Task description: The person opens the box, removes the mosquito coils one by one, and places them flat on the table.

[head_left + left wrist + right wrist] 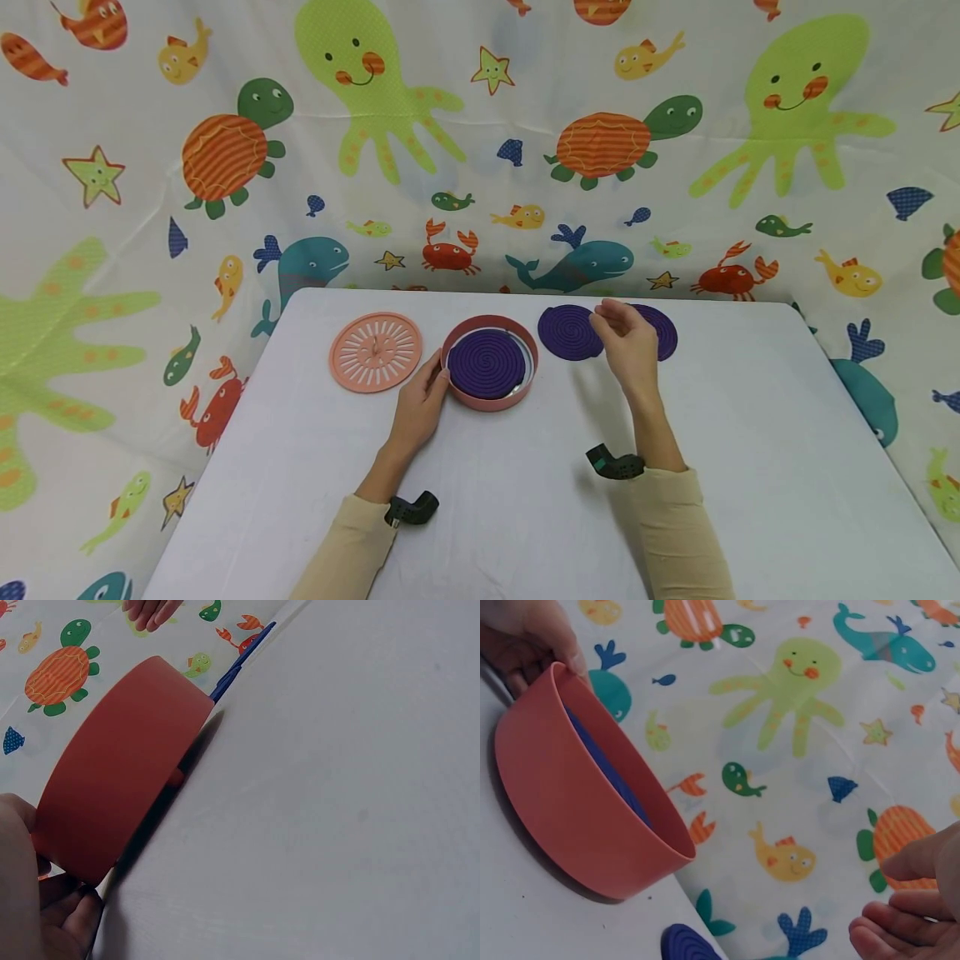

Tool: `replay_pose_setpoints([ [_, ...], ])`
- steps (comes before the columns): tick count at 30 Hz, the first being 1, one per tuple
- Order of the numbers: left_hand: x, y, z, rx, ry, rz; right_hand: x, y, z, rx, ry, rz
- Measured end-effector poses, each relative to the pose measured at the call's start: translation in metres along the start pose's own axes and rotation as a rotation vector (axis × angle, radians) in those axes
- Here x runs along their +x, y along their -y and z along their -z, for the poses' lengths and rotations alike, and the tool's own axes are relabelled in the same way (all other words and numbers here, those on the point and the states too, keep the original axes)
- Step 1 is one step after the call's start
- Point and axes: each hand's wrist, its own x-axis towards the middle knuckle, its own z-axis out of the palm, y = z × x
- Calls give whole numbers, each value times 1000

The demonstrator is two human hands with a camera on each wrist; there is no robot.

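My left hand (420,408) grips the left side of a round salmon-pink mosquito coil holder (491,405), with fingers low against its wall in the left wrist view. Inside the holder lies a purple mosquito coil (486,364), and a strip of silvery inner surface shows beside it. My right hand (630,342) hovers over the back of the table, fingers loosely bent and holding nothing. Below it are two more purple coils, one on the left (566,332) and one on the right (664,332), each partly covered by the hand in the head view.
A pink slotted lid (375,353) with a small central knob lies left of the holder. Everything rests on a white table (510,500). Behind its back edge hangs a curtain (465,125) printed with sea animals.
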Motion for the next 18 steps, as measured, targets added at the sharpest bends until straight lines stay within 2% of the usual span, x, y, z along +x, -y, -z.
replay_pose_setpoints([
  [18,-1,-1,1,-28,6,-2,-6,2,-12,-20,61,15],
])
